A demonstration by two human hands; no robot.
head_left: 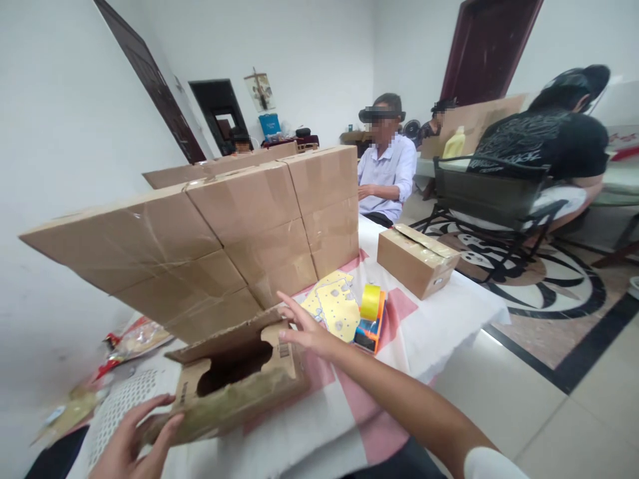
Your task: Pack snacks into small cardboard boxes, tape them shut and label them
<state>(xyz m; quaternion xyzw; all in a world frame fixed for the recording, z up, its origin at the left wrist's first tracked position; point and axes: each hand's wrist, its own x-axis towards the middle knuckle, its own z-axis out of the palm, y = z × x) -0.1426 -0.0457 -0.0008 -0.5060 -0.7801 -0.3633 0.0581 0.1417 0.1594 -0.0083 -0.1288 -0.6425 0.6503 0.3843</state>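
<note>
A small brown cardboard box lies on the table in front of me, its top flaps partly folded with a dark gap between them. My left hand rests open against the box's near left corner, fingers spread. My right hand reaches across with fingers stretched out, touching the box's far right flap. Just beyond that hand lie a yellow perforated sheet and a tape dispenser with a yellow roll.
A wall of large cardboard sheets stands behind the box. A closed carton sits on the white and pink tablecloth. A seated person faces me; another person sits on a chair at right. Snack wrappers lie left.
</note>
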